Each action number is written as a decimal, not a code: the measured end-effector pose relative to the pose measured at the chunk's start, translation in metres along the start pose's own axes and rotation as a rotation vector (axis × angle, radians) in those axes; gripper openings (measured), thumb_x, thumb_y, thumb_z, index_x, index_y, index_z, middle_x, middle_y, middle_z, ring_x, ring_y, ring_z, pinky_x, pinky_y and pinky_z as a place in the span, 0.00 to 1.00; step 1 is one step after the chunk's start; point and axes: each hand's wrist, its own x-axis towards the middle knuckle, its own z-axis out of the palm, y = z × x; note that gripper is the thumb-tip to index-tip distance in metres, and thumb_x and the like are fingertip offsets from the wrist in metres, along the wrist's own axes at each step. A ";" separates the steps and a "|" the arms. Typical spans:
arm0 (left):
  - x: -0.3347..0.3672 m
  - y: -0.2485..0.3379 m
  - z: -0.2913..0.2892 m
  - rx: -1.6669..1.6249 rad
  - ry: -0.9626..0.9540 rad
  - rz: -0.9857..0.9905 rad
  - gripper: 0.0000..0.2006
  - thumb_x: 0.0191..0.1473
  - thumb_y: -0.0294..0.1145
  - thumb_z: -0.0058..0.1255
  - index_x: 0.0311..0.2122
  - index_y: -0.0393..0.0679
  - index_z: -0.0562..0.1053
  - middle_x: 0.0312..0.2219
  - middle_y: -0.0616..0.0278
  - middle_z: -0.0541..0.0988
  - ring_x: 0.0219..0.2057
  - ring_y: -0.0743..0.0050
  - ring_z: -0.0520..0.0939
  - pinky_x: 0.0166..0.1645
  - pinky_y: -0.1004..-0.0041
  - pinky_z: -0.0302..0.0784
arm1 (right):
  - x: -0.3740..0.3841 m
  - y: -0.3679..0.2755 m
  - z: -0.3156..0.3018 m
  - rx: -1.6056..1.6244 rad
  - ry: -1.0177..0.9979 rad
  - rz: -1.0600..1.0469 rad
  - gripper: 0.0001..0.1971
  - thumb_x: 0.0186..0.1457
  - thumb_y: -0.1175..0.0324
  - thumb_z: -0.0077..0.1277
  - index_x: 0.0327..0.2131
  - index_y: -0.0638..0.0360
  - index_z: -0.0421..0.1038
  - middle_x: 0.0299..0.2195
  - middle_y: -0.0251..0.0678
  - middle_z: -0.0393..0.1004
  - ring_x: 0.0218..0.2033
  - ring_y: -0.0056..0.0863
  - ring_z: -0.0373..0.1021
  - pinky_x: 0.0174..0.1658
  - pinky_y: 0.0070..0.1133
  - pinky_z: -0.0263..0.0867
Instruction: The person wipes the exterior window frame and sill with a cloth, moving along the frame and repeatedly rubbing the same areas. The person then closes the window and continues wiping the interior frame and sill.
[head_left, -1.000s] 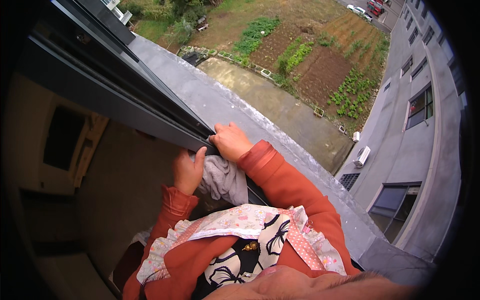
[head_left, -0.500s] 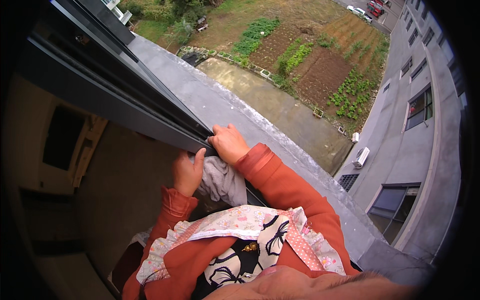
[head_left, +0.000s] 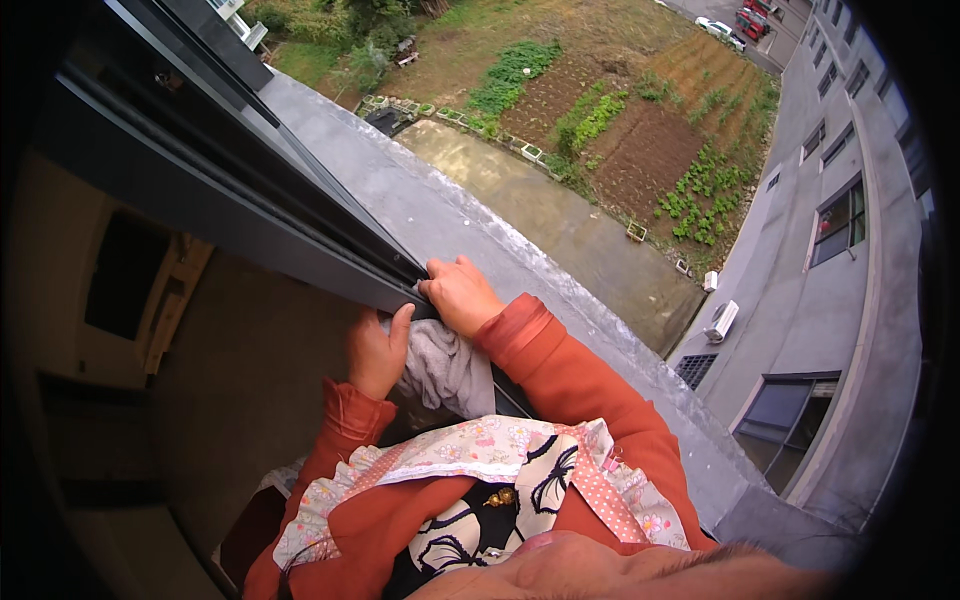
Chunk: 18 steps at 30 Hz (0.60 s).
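Note:
A dark grey window frame point(head_left: 262, 232) runs diagonally from upper left to its end in front of me. My left hand point(head_left: 378, 352) grips the inner side of that end, thumb up against the edge, its other fingers mostly hidden. On the outer side, my right hand point(head_left: 462, 296) has its fingers bent in at the frame's channel, with a bit of grey cloth showing under the fingertips. The rest of the crumpled grey cloth point(head_left: 445, 368) hangs between both hands, below the frame's end, over the sill.
Outside the window lies a grey concrete ledge point(head_left: 400, 190) with a drop beyond it to a paved yard point(head_left: 560, 240) and garden plots point(head_left: 645, 160). A grey building wall point(head_left: 770, 270) with windows rises on the right. A dim room point(head_left: 240, 370) lies on the left.
Both hands keep almost the same places on the frame. The whole view has shifted very slightly, and the cloth hangs much as before.

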 end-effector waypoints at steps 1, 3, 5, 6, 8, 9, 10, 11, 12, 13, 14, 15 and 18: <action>0.001 0.003 -0.002 0.002 -0.006 0.006 0.16 0.58 0.32 0.54 0.45 0.31 0.70 0.36 0.47 0.80 0.36 0.53 0.81 0.43 0.65 0.74 | -0.001 0.001 -0.001 -0.022 -0.059 -0.014 0.09 0.48 0.69 0.48 0.30 0.53 0.79 0.27 0.37 0.69 0.36 0.33 0.68 0.39 0.29 0.58; 0.003 0.005 -0.004 0.021 -0.008 0.010 0.16 0.58 0.33 0.54 0.45 0.31 0.70 0.36 0.46 0.80 0.36 0.53 0.81 0.43 0.65 0.74 | -0.001 0.005 -0.007 -0.070 -0.172 -0.053 0.09 0.48 0.70 0.48 0.31 0.54 0.79 0.28 0.37 0.69 0.36 0.33 0.68 0.40 0.29 0.58; 0.002 0.006 -0.003 0.049 -0.018 -0.003 0.16 0.58 0.33 0.54 0.45 0.31 0.70 0.36 0.46 0.80 0.36 0.53 0.81 0.43 0.65 0.74 | -0.001 0.003 -0.009 -0.071 -0.197 -0.015 0.09 0.48 0.70 0.48 0.30 0.54 0.79 0.28 0.38 0.69 0.36 0.33 0.68 0.40 0.29 0.58; 0.002 0.007 -0.003 0.035 -0.013 -0.003 0.16 0.57 0.33 0.54 0.45 0.31 0.70 0.36 0.46 0.80 0.36 0.53 0.81 0.43 0.65 0.74 | -0.002 0.002 -0.010 -0.070 -0.210 0.007 0.09 0.47 0.71 0.48 0.30 0.54 0.79 0.28 0.38 0.69 0.36 0.33 0.68 0.40 0.29 0.58; 0.002 0.008 -0.002 0.005 -0.010 -0.005 0.16 0.57 0.33 0.55 0.45 0.31 0.70 0.36 0.47 0.80 0.36 0.54 0.81 0.43 0.66 0.74 | 0.001 0.000 -0.005 -0.047 -0.089 0.012 0.09 0.46 0.71 0.49 0.29 0.54 0.79 0.26 0.37 0.69 0.35 0.34 0.68 0.39 0.30 0.58; 0.001 0.007 -0.001 -0.013 -0.005 -0.012 0.16 0.57 0.33 0.55 0.45 0.31 0.71 0.36 0.47 0.80 0.36 0.54 0.81 0.43 0.66 0.74 | 0.000 -0.002 -0.002 -0.033 -0.029 0.018 0.09 0.45 0.70 0.49 0.29 0.54 0.79 0.26 0.37 0.68 0.35 0.34 0.68 0.39 0.30 0.58; 0.001 0.003 0.000 -0.031 0.001 -0.019 0.16 0.57 0.33 0.55 0.45 0.31 0.71 0.35 0.48 0.80 0.36 0.54 0.81 0.43 0.66 0.74 | -0.001 -0.004 0.000 -0.034 -0.003 0.016 0.08 0.45 0.70 0.49 0.28 0.55 0.79 0.26 0.37 0.68 0.35 0.34 0.68 0.39 0.30 0.58; 0.001 0.001 0.001 -0.050 0.013 -0.025 0.15 0.57 0.33 0.55 0.44 0.32 0.71 0.35 0.48 0.80 0.36 0.54 0.81 0.43 0.66 0.74 | 0.000 -0.005 0.000 -0.038 0.024 0.007 0.07 0.45 0.70 0.49 0.27 0.55 0.79 0.25 0.37 0.68 0.34 0.34 0.69 0.39 0.30 0.58; 0.000 -0.001 0.002 -0.068 0.014 -0.032 0.15 0.57 0.33 0.55 0.44 0.32 0.71 0.35 0.48 0.80 0.36 0.55 0.81 0.42 0.66 0.74 | 0.000 -0.006 -0.001 -0.042 0.050 -0.002 0.07 0.45 0.70 0.50 0.26 0.55 0.78 0.25 0.37 0.68 0.33 0.35 0.69 0.38 0.30 0.58; 0.000 -0.001 0.002 -0.085 0.016 -0.040 0.15 0.57 0.33 0.55 0.44 0.32 0.71 0.35 0.48 0.80 0.35 0.55 0.81 0.42 0.66 0.74 | -0.001 -0.009 -0.002 -0.114 0.023 -0.006 0.06 0.45 0.70 0.50 0.23 0.55 0.77 0.25 0.37 0.69 0.32 0.34 0.69 0.38 0.29 0.58; 0.000 -0.002 0.002 -0.102 0.021 -0.047 0.15 0.57 0.33 0.55 0.44 0.32 0.72 0.35 0.49 0.80 0.35 0.55 0.81 0.42 0.66 0.75 | -0.001 -0.014 -0.004 -0.187 -0.003 -0.014 0.06 0.45 0.70 0.50 0.20 0.55 0.76 0.25 0.37 0.69 0.31 0.34 0.70 0.38 0.29 0.58; 0.000 -0.002 0.001 -0.069 0.010 -0.036 0.15 0.57 0.33 0.55 0.44 0.32 0.72 0.35 0.49 0.80 0.35 0.56 0.81 0.42 0.66 0.75 | -0.001 -0.018 -0.006 -0.260 -0.029 -0.022 0.07 0.45 0.70 0.50 0.18 0.55 0.75 0.24 0.36 0.69 0.30 0.34 0.70 0.37 0.28 0.58; 0.002 0.006 -0.001 -0.016 -0.006 -0.008 0.15 0.57 0.33 0.55 0.44 0.32 0.72 0.35 0.49 0.80 0.34 0.55 0.81 0.42 0.66 0.74 | -0.002 -0.018 -0.011 -0.236 -0.112 0.018 0.08 0.45 0.69 0.49 0.17 0.55 0.75 0.25 0.37 0.69 0.30 0.34 0.70 0.38 0.28 0.58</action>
